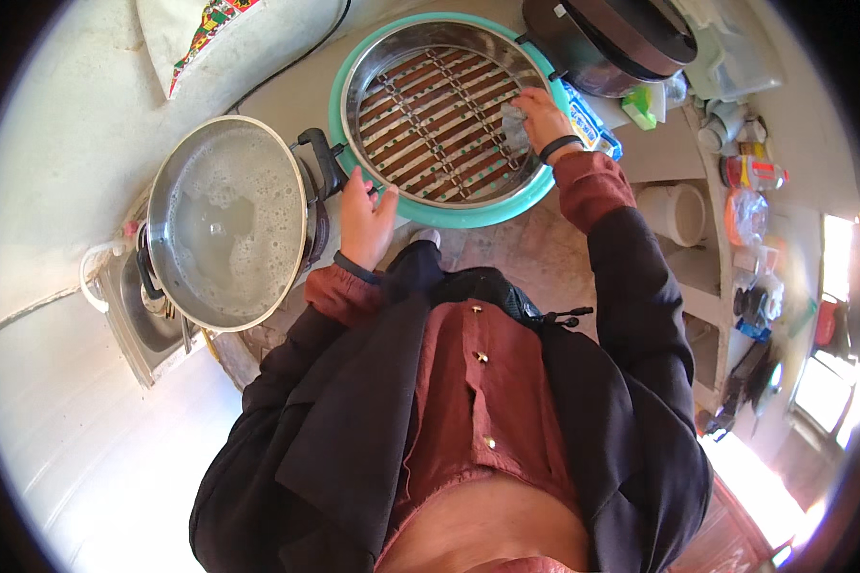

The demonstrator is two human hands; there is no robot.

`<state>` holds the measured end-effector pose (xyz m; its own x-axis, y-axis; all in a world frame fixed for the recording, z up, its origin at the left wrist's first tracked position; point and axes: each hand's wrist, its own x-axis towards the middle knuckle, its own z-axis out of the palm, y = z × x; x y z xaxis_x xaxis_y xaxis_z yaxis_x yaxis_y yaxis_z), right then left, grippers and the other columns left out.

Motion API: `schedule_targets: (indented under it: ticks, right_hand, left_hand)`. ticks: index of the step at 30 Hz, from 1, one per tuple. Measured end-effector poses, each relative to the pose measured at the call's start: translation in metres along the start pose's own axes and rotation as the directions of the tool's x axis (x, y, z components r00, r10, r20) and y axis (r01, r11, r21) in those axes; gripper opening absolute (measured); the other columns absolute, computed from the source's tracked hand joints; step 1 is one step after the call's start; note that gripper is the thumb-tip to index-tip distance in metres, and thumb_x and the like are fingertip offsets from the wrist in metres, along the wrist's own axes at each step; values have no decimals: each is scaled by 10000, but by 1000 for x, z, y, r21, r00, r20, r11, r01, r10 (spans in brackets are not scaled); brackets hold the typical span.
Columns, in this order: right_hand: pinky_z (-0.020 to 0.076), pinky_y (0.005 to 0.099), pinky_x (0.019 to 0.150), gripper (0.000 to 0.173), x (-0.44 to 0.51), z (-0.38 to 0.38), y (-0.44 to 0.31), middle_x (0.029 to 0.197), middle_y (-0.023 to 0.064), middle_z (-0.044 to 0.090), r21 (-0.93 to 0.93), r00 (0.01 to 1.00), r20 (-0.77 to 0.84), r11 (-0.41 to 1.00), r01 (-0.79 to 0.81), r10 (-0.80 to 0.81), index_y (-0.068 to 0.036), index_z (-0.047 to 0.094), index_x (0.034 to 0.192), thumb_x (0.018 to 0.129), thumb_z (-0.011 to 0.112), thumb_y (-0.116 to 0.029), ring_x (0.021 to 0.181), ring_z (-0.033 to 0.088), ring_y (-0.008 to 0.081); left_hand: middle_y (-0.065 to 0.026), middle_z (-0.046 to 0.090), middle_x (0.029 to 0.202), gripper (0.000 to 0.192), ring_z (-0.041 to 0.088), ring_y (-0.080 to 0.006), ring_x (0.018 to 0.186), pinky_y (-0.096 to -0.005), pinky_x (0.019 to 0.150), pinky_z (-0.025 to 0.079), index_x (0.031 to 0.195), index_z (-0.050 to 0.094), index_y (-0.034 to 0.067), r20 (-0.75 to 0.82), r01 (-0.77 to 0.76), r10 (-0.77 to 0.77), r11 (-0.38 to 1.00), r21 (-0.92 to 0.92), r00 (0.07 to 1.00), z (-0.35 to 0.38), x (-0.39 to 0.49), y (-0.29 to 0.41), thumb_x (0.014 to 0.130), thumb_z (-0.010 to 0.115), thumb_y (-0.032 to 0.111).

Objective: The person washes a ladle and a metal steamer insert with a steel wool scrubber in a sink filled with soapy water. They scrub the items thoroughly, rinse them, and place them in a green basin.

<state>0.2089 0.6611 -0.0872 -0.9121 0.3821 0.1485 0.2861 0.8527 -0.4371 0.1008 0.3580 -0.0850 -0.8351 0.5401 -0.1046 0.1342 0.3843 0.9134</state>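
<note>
A round metal steamer pan (351,86) with black side handles sits in a turquoise basin (338,136). Brown slats joined by metal links show within its rim. My right hand (542,118) grips a crumpled greyish cloth (516,127) at the pan's right inner side. With fingers apart, my left hand (368,222) is at the basin's lower left edge and holds nothing visible. To its left is a large metal pan (222,229) of cloudy, foamy water, one black handle (322,163) close to the turquoise basin.
A dark rice cooker (609,43) stands at the upper right, beside a blue and white packet (591,125). Below the foamy pan is a metal sink (147,315). Shelves on the right hold a white bucket (670,213) and a red-labelled bottle (752,173).
</note>
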Motion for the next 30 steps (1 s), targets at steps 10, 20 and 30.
schedule_targets:
  ticks: [10, 20, 30]
  right_hand:
    - [455, 414, 824, 308, 25, 95, -42, 1072, 192, 496, -86, 738, 661, 964, 253, -135, -202, 570, 1102, 802, 501, -198, 952, 547, 352]
    - [487, 409, 817, 262, 90, 47, 2, 1138, 172, 513, -269, 502, 856, 719, 641, -127, -40, 614, 1036, 781, 571, -83, 1012, 537, 323]
    - [441, 408, 867, 252, 71, 108, -25, 1143, 107, 496, -36, 495, 773, 753, 657, -396, -64, 592, 1030, 831, 464, -150, 1077, 472, 311]
  left_hand:
    - [-173, 536, 1046, 614, 531, -131, 681, -262, 606, 447, 1235, 356, -92, -95, 115, -115, 993, -10, 989, 27, 21, -6, 786, 614, 236]
    - [-230, 492, 1167, 389, 486, -353, 1062, -379, 898, 386, 1119, 494, -18, -153, -158, 259, 863, 479, 954, 50, 0, 50, 780, 586, 150]
    - [-171, 563, 939, 280, 548, -351, 912, -428, 785, 445, 983, 531, 22, 375, -206, -133, 647, 734, 917, 70, 61, 26, 767, 584, 191]
